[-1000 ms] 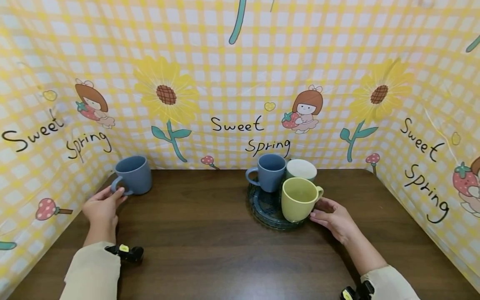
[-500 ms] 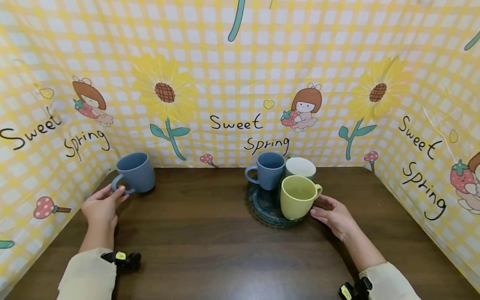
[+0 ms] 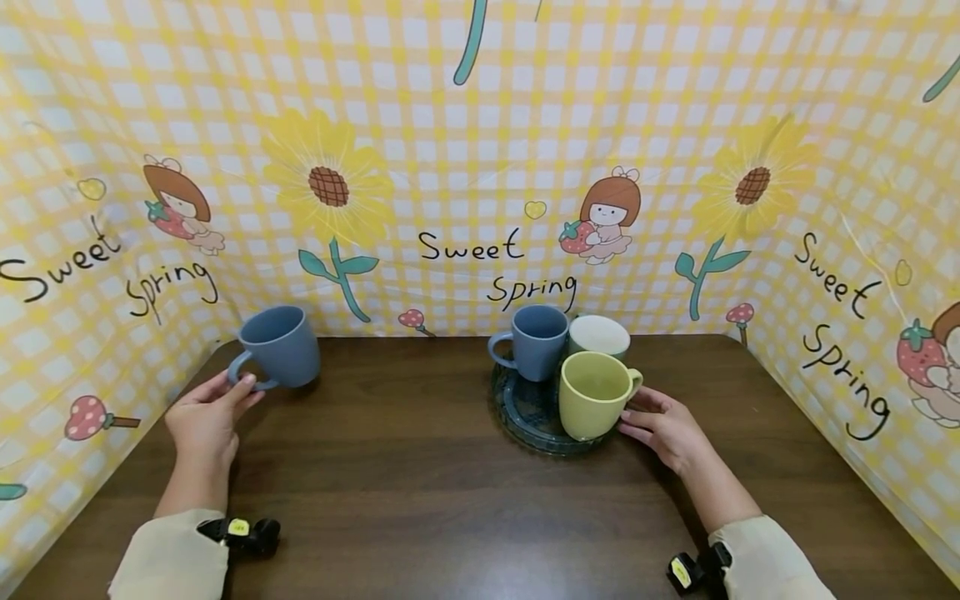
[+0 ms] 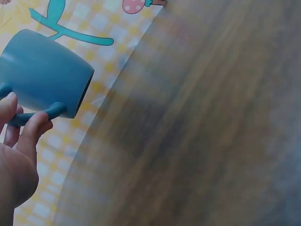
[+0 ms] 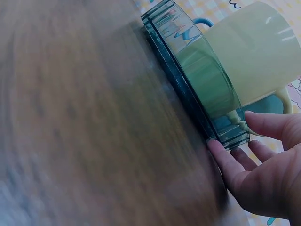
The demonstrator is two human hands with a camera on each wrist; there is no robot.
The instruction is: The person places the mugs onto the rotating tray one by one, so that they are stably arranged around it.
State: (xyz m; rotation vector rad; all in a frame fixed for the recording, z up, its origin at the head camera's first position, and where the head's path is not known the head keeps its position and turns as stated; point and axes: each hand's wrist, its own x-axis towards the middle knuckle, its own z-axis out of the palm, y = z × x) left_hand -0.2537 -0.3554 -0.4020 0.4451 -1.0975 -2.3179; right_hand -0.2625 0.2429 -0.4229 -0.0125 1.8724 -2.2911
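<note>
Backdrop: yellow checked cloth (image 3: 480, 125) behind dark wooden table (image 3: 420, 500).
Left hand (image 3: 204, 421): fingers curled round handle of blue mug (image 3: 279, 346), far-left, tilted.
Right hand (image 3: 663, 429): fingers relaxed, touching glass tray (image 3: 525, 412) beside yellow-green mug (image 3: 592, 393).

white mug (image 3: 600, 335) mostly behind yellow mug (image 3: 595, 394)
</note>
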